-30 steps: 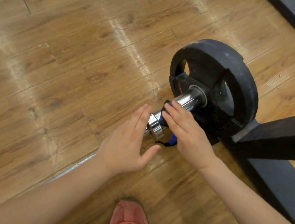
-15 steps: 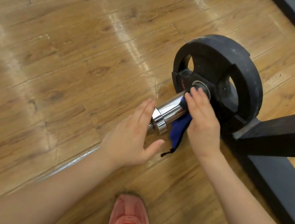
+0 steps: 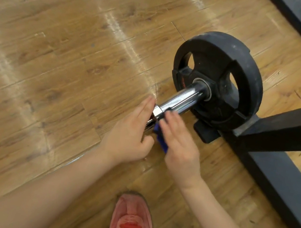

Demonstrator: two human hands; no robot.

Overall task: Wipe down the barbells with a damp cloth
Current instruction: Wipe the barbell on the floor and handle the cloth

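Head view looks down on a wood floor (image 3: 58, 61) with a dark rack foot (image 3: 283, 177) running along the right and a black weight plate (image 3: 220, 66) standing on edge against it. From the plate's hub the chrome barbell sleeve (image 3: 182, 99) runs near and left, so its long axis slants from far right down toward the person, ending in a stepped cap between the two hands. The left hand (image 3: 130, 132) rests against the left side of that cap with its fingers straight and together, thumb tucked under, steadying rather than gripping. The right hand (image 3: 179, 141) lies over the near end of the sleeve from the right, fingers laid fairly flat and pressing a blue cloth (image 3: 160, 141) onto the metal; they are motion-blurred, so whether they curl round the sleeve cannot be told. Bare chrome lies far and right of the right hand's fingers, toward the plate, and that hand seems best placed for a stroke along the axis. Most of the cloth is hidden beneath the palm, the underside of the sleeve is out of sight, and the bar beyond the plate is cut off. A red shoe (image 3: 131, 227) sits at the near edge.
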